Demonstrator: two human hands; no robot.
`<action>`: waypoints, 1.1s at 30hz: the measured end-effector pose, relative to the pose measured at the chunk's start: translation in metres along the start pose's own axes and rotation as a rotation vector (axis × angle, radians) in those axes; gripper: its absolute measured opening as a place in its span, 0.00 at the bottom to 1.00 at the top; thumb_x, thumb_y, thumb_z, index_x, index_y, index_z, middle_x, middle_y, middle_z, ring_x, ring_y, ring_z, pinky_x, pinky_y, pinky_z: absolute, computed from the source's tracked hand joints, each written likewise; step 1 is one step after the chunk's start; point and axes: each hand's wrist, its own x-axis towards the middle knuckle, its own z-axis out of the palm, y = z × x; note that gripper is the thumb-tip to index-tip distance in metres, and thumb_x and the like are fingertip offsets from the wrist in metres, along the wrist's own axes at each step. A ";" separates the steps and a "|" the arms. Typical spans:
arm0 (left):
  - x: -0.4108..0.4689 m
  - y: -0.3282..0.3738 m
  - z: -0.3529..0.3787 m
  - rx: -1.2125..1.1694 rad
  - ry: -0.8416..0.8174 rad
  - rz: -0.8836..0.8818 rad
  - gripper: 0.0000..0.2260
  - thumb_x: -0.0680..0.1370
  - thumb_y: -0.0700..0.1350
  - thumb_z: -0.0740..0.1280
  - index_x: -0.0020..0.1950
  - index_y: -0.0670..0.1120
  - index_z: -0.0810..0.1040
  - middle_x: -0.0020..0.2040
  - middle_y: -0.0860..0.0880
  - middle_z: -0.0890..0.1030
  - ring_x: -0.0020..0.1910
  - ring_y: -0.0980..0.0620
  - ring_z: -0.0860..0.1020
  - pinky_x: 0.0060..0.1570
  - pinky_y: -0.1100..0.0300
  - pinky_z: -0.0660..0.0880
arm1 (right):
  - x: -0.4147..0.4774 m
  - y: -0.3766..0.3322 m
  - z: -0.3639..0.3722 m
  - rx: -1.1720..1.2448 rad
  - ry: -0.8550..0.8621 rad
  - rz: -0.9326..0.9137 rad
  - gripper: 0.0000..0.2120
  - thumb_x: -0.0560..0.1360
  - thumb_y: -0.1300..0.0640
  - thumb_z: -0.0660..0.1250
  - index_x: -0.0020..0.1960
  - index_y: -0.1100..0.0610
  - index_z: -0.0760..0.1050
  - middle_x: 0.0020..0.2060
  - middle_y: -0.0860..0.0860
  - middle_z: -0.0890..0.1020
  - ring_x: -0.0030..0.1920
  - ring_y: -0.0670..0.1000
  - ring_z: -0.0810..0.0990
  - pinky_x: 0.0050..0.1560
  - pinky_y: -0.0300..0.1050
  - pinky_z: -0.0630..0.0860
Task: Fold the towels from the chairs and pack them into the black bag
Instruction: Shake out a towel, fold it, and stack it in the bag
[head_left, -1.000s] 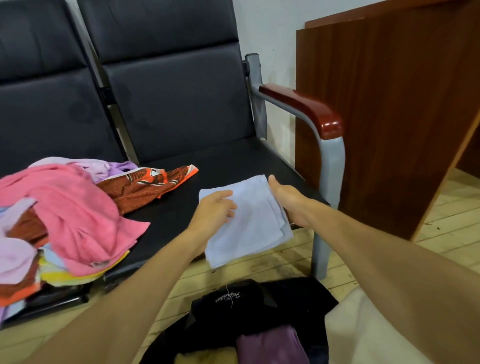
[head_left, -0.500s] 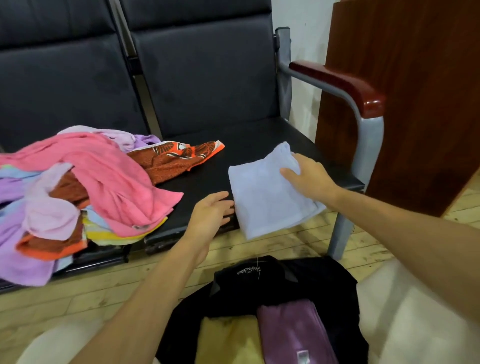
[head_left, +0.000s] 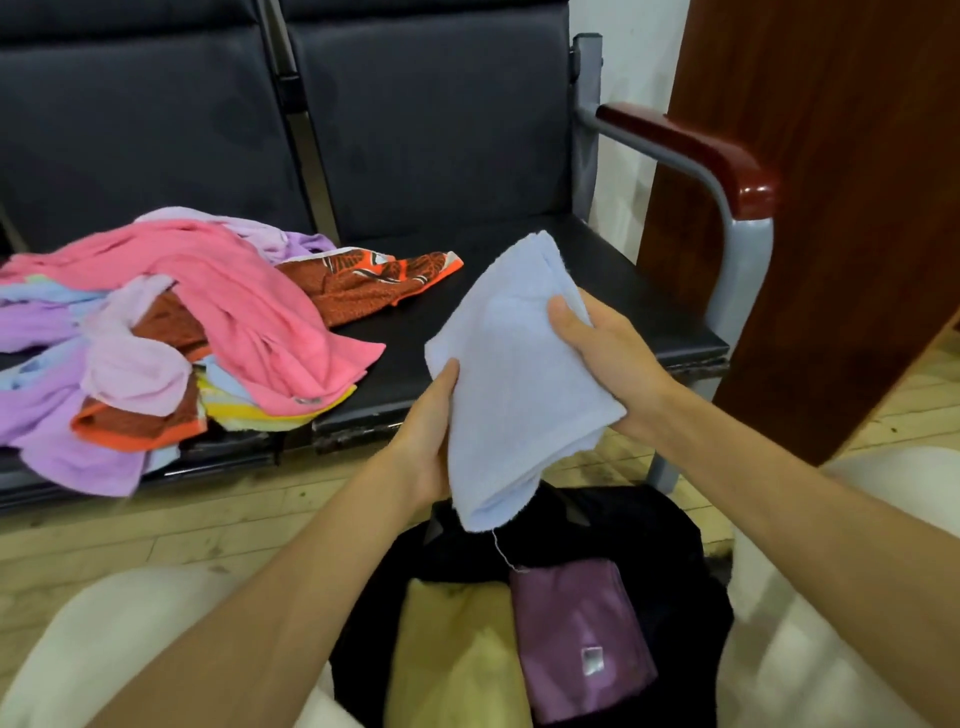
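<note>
The unfolded towels (head_left: 156, 338) lie heaped at my left on the chair seat (head_left: 405, 332), well clear of my path. My left hand (head_left: 426, 441) grips the lower left edge of the folded pale blue towel (head_left: 514, 374), and my right hand (head_left: 602, 353) pinches its right edge. The towel hangs just above the black bag (head_left: 670, 551) on the floor between my knees. I judge the move is to lower it flat, both edges held taut so the fold stays closed, beside the yellow towel (head_left: 457, 670) and purple towel (head_left: 576, 639) already inside. At my right the armrest (head_left: 691, 145) and wooden panel (head_left: 831, 208) stand well apart, leaving my elbow room.
</note>
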 end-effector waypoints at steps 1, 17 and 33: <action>-0.003 -0.005 -0.002 -0.034 -0.040 -0.034 0.23 0.77 0.61 0.62 0.62 0.47 0.79 0.57 0.45 0.82 0.56 0.45 0.80 0.57 0.49 0.74 | -0.003 0.002 -0.001 0.023 -0.009 0.028 0.09 0.81 0.49 0.60 0.59 0.46 0.75 0.54 0.51 0.83 0.53 0.51 0.83 0.53 0.48 0.81; 0.010 -0.107 -0.028 0.627 0.185 0.048 0.08 0.77 0.42 0.63 0.55 0.50 0.75 0.52 0.47 0.82 0.50 0.47 0.81 0.52 0.48 0.79 | -0.060 0.157 -0.076 -0.460 -0.195 0.441 0.22 0.83 0.58 0.57 0.76 0.52 0.62 0.66 0.49 0.74 0.64 0.51 0.75 0.65 0.49 0.73; 0.086 -0.264 -0.075 0.783 0.226 -0.189 0.24 0.82 0.42 0.58 0.77 0.48 0.56 0.72 0.46 0.67 0.69 0.44 0.68 0.68 0.48 0.67 | -0.093 0.299 -0.106 -0.679 -0.229 0.748 0.28 0.83 0.60 0.56 0.79 0.54 0.48 0.77 0.54 0.58 0.76 0.56 0.58 0.72 0.46 0.57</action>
